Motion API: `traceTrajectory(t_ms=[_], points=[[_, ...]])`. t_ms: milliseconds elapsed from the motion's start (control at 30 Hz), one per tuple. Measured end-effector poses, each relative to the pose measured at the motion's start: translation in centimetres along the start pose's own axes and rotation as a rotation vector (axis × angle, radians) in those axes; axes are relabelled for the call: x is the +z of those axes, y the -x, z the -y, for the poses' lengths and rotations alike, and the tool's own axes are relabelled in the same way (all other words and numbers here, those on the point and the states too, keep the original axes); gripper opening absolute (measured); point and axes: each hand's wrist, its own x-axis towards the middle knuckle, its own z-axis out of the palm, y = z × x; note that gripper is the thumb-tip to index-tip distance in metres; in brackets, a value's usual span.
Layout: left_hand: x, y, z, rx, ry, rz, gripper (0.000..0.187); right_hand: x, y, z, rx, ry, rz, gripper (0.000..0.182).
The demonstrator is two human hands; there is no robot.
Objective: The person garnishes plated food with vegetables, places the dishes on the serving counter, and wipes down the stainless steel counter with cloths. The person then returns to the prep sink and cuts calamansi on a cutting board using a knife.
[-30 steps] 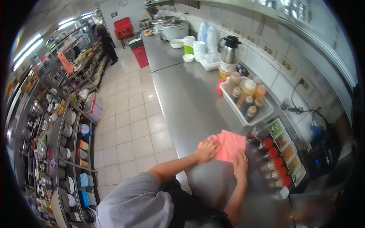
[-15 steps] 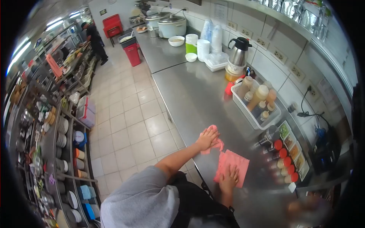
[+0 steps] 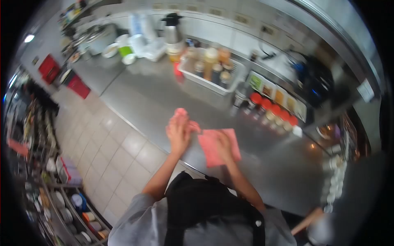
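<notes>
My left hand (image 3: 178, 135) presses on a bunched pink cloth (image 3: 180, 112) on the steel counter (image 3: 156, 98), its fingers wrapped over it. Part of this cloth sticks out past the fingertips and to the right. Just to the right lies a second pink cloth (image 3: 211, 153), spread nearly flat. My right hand (image 3: 224, 145) is on this flat cloth near its far edge. Its fingers look drawn together on the fabric, though they are blurred.
Behind my hands stands a white basket (image 3: 205, 82) of sauce bottles. To the right are red-capped jars (image 3: 266, 104) and a tray of garnishes (image 3: 279, 96). A steel jug (image 3: 171, 30) and white bowls (image 3: 129, 59) stand farther back. Tiled floor (image 3: 111, 143) runs along the counter's left.
My view has swung to the right. My right hand has shifted toward the flat cloth's far edge, and its spread fingers have drawn together. My left hand stays on the bunched cloth.
</notes>
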Motion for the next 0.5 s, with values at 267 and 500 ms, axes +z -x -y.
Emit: traceTrajectory(t_ms=[267,500], points=[[-2.7,8.2,-0.9,-0.121,0.205,0.15,0.041,-10.4,5.1,-8.0,0.061,0.9,-0.091,0.054],[-5.6,11.2,2.1,-0.387,0.071,0.166,0.034,-35.5,15.0,-20.5,1.1,1.53,-1.152,0.049]])
